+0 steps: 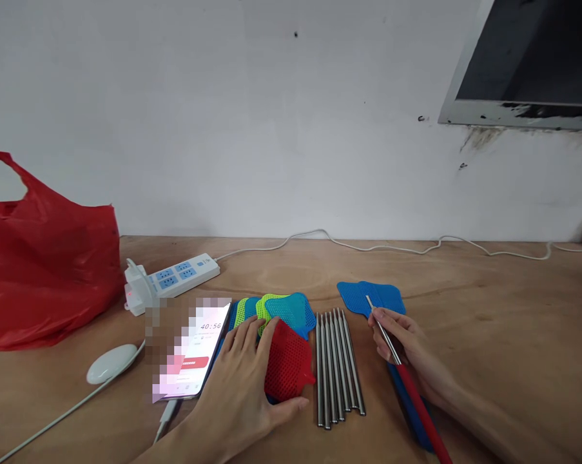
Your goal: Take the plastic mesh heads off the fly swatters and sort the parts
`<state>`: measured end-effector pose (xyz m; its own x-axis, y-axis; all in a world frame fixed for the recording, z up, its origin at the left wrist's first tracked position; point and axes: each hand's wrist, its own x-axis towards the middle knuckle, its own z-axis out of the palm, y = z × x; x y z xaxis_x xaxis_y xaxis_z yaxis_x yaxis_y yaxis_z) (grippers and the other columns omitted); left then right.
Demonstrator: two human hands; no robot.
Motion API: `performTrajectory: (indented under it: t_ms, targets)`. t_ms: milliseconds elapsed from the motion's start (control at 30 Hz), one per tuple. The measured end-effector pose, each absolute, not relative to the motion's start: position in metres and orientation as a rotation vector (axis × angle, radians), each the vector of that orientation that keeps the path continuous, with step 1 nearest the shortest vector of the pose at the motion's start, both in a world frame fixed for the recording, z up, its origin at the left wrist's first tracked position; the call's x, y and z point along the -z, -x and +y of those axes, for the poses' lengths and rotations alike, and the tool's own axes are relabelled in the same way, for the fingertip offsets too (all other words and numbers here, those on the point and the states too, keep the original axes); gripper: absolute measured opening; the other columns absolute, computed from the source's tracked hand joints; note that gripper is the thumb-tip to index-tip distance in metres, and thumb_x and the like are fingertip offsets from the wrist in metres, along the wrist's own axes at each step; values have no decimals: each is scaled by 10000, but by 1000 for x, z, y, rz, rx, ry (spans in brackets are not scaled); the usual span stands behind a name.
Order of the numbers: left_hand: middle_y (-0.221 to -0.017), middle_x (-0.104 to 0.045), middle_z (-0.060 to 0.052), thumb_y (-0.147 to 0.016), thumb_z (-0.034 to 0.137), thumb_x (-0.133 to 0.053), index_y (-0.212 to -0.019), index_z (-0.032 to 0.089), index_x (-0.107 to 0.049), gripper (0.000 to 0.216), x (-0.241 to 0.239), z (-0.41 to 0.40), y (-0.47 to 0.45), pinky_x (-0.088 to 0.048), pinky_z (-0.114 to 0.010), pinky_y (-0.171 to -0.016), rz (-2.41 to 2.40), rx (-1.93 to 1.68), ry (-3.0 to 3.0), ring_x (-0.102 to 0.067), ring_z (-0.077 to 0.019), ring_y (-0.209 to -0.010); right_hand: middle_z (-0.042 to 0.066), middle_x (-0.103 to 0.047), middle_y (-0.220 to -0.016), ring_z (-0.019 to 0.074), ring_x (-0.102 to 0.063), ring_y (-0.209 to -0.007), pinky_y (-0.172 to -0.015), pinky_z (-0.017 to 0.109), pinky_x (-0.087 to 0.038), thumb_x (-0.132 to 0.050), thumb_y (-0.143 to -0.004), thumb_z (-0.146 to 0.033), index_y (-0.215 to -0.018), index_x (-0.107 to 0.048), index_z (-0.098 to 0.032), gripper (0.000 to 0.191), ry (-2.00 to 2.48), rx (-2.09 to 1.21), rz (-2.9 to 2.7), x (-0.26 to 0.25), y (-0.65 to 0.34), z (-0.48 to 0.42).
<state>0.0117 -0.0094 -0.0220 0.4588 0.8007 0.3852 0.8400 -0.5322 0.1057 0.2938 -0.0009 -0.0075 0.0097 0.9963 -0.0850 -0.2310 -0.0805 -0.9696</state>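
Observation:
My left hand (240, 380) lies over the left part of a pile of plastic mesh fly swatter heads, fingers stretched out and thumb apart. Its index finger touches the edge of the red swatter head (289, 361); green and blue heads, including a teal one (288, 310), lie fanned out behind. My right hand (401, 338) is closed around the thin metal end of a rod with a red handle (423, 412), its tip pointing up and left. Beneath that hand is a blue fly swatter (390, 298), partly hidden. Several bare metal rods (336, 367) lie side by side between my hands.
Left of my left hand lies a lit phone (194, 354) with a charging cable. Farther left are a white power strip (184, 274), a white mouse (111, 364) and a red plastic bag (53, 270). A white cord (382, 248) runs along the wall.

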Motion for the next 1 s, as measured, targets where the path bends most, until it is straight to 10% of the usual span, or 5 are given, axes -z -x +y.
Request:
performTrajectory:
  t_ms: [400, 667, 1000]
  targets:
    - [-1251, -628, -188, -793, 513, -687, -1410, 164, -370, 776, 7, -13, -13, -539, -545, -900, -1391, 790, 2638, -617, -391, -1116, -98, -357, -359, 42, -194, -360, -388, 207, -178, -747, -743, -602, -723, -662, -144, 466, 1111, -1433, -1051, 10, -295, 6]
    - [-1388, -553, -187, -884, 559, -611, -1470, 211, -319, 742, -1, -13, -12, -512, -577, -958, -1544, 869, 2797, -561, -393, -1231, -55, -454, -611, 69, -309, -499, -450, 183, -309, -704, -821, -511, -1074, -708, -156, 436, 1090, -1420, -971, 0, -297, -6]
    - [-1430, -519, -190, -861, 605, -639, -1492, 229, -298, 810, 5, -7, -10, -488, -597, -990, -1608, 883, 2831, -524, -398, -1284, -72, -538, -433, 60, -371, -331, -371, 186, -242, -726, -760, -593, -934, -618, -154, 484, 1072, -1859, -1593, 7, -295, -6]
